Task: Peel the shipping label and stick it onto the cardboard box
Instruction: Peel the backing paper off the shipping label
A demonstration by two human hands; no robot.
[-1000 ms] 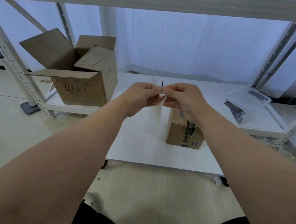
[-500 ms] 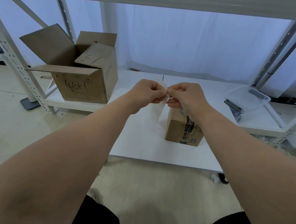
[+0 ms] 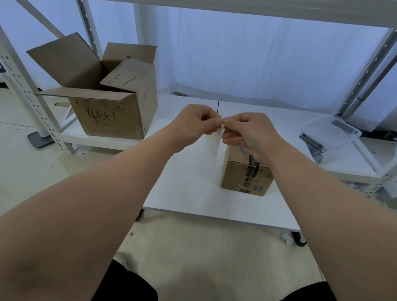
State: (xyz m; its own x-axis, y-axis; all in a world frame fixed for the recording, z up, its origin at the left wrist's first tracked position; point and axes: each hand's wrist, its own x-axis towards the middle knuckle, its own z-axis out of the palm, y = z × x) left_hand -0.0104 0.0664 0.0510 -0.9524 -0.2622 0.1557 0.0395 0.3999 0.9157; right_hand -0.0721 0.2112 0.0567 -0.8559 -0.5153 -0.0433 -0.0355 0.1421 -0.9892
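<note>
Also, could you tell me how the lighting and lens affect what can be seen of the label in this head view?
Head view: backlight from the white curtain washes out the scene; the pale shipping label pinched between left hand and right hand nearly blends into the white table, so no print can be read; wide-angle distortion bows the shelf posts and enlarges the forearms.

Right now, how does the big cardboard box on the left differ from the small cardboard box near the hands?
The big box stands open with its flaps raised, while the small box is shut and taped with dark tape. The big box has handwriting on its front; the small box has printed marks. The big box sits on the low shelf at the left; the small box sits on the white table. Both are brown cardboard.
</note>
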